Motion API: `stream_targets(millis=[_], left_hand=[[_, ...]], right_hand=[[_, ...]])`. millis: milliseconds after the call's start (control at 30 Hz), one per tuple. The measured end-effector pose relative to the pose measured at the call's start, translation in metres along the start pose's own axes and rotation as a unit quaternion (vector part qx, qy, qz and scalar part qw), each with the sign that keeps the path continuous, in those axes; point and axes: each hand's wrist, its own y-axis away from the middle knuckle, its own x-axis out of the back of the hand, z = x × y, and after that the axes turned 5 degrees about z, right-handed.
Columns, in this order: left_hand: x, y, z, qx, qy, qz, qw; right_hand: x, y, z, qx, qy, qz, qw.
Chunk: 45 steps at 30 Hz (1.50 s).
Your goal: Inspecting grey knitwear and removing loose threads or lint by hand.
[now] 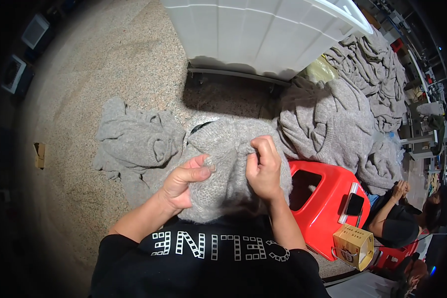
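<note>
A grey knitted garment lies bunched across my lap, its ribbed edge toward the far side. My left hand grips a fold of it, thumb on top and fingers partly under the knit. To the right, my right hand is closed in a pinch on the same garment, knuckles up. Whether a small tool or thread sits between those fingertips is hidden. The stretch of knit between the hands is raised and slightly creased.
Another grey knit lies on the speckled floor at left. A white plastic bin stands ahead. Heaped grey knits lie at right, beside a red stool bearing a phone and a yellow box. Another person sits far right.
</note>
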Motion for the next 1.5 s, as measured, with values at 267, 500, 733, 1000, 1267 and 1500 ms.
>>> stream_targets(millis=[267, 500, 733, 1000, 1267, 1500], left_hand=[[-0.002, -0.005, -0.012, 0.08, -0.02, -0.142, 0.986], [0.011, -0.01, 0.038, -0.093, 0.108, 0.008, 0.99], [0.007, -0.013, 0.04, -0.126, 0.056, 0.13, 0.982], [-0.037, -0.007, 0.017, -0.324, -0.603, 0.059, 0.727], [-0.047, -0.004, 0.008, -0.19, -0.44, 0.099, 0.872], [-0.038, -0.004, 0.009, -0.251, -0.514, 0.054, 0.818]], right_hand=[[-0.007, -0.001, 0.007, -0.001, 0.002, -0.043, 0.999], [0.034, 0.013, 0.021, -0.231, -0.131, -0.208, 0.941], [0.057, 0.01, 0.013, -0.207, -0.052, -0.118, 0.97], [0.023, 0.003, -0.045, 0.152, -0.028, -0.103, 0.983], [0.02, 0.006, -0.038, 0.209, 0.029, -0.035, 0.977], [0.017, 0.007, -0.036, 0.222, 0.039, -0.037, 0.974]])
